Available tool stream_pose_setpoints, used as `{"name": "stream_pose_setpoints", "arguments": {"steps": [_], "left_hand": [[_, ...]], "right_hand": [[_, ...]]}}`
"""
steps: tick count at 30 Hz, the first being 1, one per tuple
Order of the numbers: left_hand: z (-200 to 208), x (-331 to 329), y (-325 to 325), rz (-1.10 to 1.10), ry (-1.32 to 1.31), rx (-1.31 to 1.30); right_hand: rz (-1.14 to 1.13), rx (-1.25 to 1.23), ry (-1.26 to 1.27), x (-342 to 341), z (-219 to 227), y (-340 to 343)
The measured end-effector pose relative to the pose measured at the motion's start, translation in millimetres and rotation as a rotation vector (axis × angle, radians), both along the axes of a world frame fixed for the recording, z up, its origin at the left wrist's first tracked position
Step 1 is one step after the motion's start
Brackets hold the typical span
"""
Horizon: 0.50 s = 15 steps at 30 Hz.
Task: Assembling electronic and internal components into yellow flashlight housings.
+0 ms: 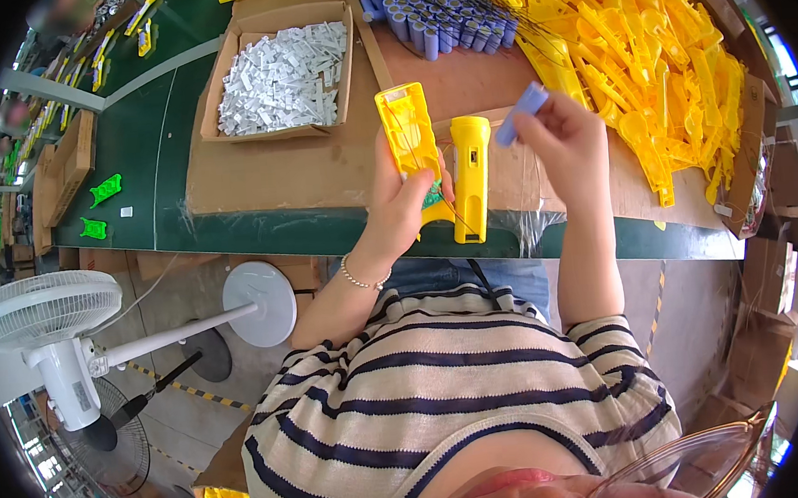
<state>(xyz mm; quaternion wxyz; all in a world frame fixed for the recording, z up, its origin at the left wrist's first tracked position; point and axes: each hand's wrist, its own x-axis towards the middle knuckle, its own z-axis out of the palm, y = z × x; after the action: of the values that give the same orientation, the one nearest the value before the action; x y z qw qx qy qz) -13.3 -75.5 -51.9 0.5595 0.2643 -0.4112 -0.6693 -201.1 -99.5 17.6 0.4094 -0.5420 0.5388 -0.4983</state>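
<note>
My left hand (pixel 394 201) is closed around a hollow yellow flashlight half-shell (pixel 407 126), its inside turned up. A green circuit board (pixel 433 194) shows by my thumb, with thin wires running from it. Between the fingertips of my right hand (pixel 565 140) is a purple cylindrical battery (pixel 521 114), raised to the right of the shell and apart from it. Another yellow flashlight shell (pixel 473 174) lies between my hands near the table's front edge, its outer face up with a small slot in it.
A cardboard box (pixel 348 77) of small white plastic parts stands at the back left. Many purple batteries (pixel 426 34) with dark wires sit at the back middle. A large heap of yellow shells (pixel 654 65) fills the right. A white fan (pixel 59 356) stands at left, beside the table.
</note>
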Motion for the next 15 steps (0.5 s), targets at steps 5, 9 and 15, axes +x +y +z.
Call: {"name": "stream_pose_setpoints", "arguments": {"steps": [5, 9, 15], "left_hand": [[4.5, -14.1, 6.5, 0.162, -0.443, -0.352], [7.8, -12.6, 14.3, 0.062, -0.520, -0.342], [19.5, -12.5, 25.2, 0.013, -0.612, -0.316]], "right_hand": [[0.165, 0.151, 0.172, 28.5, 24.4, 42.4], [0.158, 0.132, 0.304, 27.3, 25.1, 46.0], [0.169, 0.151, 0.391, 27.2, 32.8, 52.1]]}}
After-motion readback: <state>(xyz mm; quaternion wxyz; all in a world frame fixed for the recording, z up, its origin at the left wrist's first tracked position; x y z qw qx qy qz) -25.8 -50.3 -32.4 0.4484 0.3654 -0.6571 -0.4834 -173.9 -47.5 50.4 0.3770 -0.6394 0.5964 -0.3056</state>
